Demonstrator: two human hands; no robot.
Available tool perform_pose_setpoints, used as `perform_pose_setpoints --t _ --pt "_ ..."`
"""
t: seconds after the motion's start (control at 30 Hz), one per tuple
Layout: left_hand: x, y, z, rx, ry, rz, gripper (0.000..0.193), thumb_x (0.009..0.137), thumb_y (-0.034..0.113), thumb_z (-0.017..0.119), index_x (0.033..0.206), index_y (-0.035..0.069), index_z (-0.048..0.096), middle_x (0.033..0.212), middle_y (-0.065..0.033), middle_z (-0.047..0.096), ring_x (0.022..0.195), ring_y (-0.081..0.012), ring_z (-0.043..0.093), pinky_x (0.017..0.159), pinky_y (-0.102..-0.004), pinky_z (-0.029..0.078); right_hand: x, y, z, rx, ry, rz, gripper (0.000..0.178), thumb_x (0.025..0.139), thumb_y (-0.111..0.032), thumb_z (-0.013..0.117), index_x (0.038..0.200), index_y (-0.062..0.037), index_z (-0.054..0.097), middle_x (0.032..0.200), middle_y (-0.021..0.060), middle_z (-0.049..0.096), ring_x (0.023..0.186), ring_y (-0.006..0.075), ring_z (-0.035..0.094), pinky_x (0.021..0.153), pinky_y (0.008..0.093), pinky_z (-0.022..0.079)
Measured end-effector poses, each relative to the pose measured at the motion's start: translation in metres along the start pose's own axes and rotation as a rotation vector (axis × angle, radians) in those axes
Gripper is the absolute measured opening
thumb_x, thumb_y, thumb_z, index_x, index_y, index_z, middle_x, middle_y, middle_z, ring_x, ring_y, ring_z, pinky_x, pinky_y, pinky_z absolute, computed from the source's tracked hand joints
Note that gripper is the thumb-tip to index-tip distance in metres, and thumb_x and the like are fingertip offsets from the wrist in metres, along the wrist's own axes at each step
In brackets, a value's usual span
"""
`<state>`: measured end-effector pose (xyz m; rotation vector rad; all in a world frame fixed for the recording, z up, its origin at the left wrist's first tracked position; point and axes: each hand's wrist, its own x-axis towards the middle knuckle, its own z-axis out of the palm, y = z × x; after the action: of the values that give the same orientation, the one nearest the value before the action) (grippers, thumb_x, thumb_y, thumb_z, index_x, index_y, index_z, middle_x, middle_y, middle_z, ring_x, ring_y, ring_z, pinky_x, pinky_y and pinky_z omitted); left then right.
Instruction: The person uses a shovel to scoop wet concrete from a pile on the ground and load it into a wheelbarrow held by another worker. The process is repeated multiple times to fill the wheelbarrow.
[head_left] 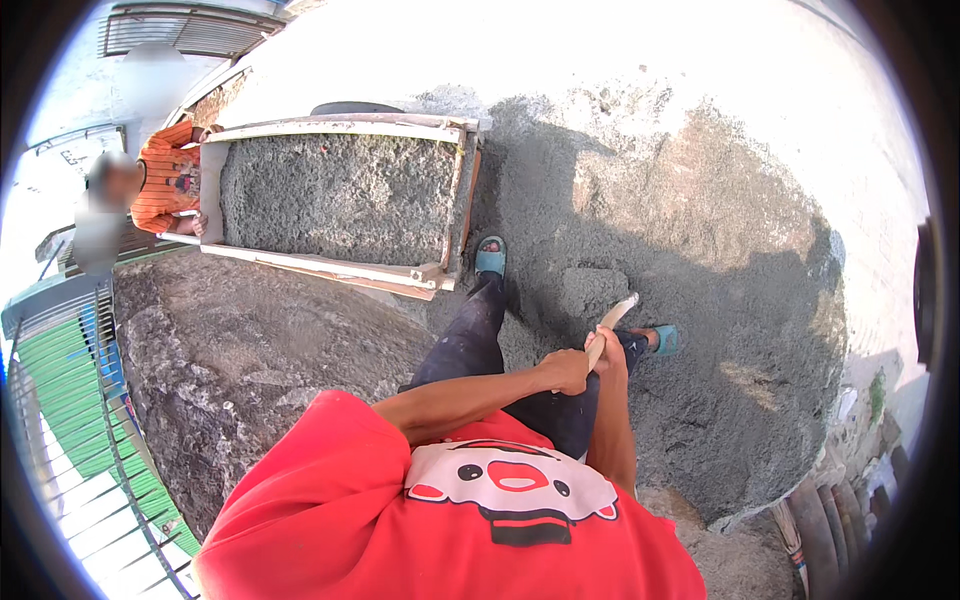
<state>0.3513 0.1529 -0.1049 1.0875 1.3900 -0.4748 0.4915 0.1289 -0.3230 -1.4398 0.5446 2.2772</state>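
Observation:
Both my hands are wrapped round a pale wooden tool handle that slants up and to the right. My left hand grips it lower down, and my right hand holds it just above. Near its far end lies a squarish lump of grey mix; whether the tool's head is under it I cannot tell. Wet grey mortar-like mix spreads over the ground round my sandalled feet. Ahead on the left stands a long wooden-sided cart filled with the same coarse grey mix.
A person in an orange striped shirt has both hands at the cart's left end. A dark wheel shows behind the cart. A large brown-grey mound lies left of me, beside green railings. Curved dark tiles stand at lower right.

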Motion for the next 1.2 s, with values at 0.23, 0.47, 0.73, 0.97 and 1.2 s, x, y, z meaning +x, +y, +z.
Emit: perform_pose_setpoints --t 0.23,0.47,0.73,0.97,1.2 --pt "-0.111 -0.062 -0.084 0.088 -0.065 0.249 0.028 0.072 0.015 0.059 0.089 -0.007 0.067 0.076 -0.0231 0.066 0.072 -0.0343 0.068 0.067 -0.0428 0.054 -0.02 0.008 0.031 0.198 0.116 -0.089 0.051 0.082 -0.022 0.066 0.119 -0.0012 0.039 0.106 0.0149 0.049 0.095 0.0296 0.056 0.084 0.0416 0.05" --pt "-0.242 -0.205 -0.187 0.168 0.067 0.484 0.036 0.077 0.026 0.063 0.093 -0.005 0.063 0.084 -0.0237 0.066 0.082 -0.0378 0.066 0.073 -0.0472 0.051 0.013 0.032 0.149 0.271 0.341 -0.254 0.031 0.09 -0.027 0.056 0.105 -0.0073 0.037 0.081 0.0093 0.05 0.07 0.0222 0.055 0.061 0.0394 0.052" --pt "-0.536 -0.408 -0.288 0.508 1.006 -0.108 0.035 0.066 0.007 0.071 0.098 0.011 0.059 0.093 -0.0046 0.062 0.1 -0.0238 0.058 0.089 -0.0388 0.042 -0.005 0.257 0.499 0.186 0.09 -0.194 0.014 0.093 -0.019 0.043 0.093 -0.0058 0.042 0.082 0.0057 0.048 0.073 0.0217 0.051 0.077 0.0428 0.05" --pt "-0.729 -0.618 -0.304 0.713 1.625 -0.852 0.033 0.069 -0.004 0.062 0.099 0.008 0.057 0.102 -0.0061 0.058 0.102 -0.0283 0.053 0.09 -0.0409 0.04 -0.048 0.5 0.775 0.036 -0.515 0.31 0.032 0.088 -0.019 0.06 0.113 -0.005 0.045 0.113 0.015 0.052 0.112 0.03 0.049 0.096 0.0506 0.04" --pt "-0.58 -0.674 -0.231 0.287 1.588 -0.74 0.023 0.067 -0.001 0.065 0.086 0.006 0.056 0.09 -0.0088 0.056 0.096 -0.0307 0.053 0.086 -0.0436 0.042 -0.055 0.408 0.675 -0.212 -0.476 0.073 0.035 0.087 -0.015 0.062 0.116 -0.0037 0.045 0.122 0.0113 0.047 0.124 0.0274 0.042 0.11 0.0474 0.03"
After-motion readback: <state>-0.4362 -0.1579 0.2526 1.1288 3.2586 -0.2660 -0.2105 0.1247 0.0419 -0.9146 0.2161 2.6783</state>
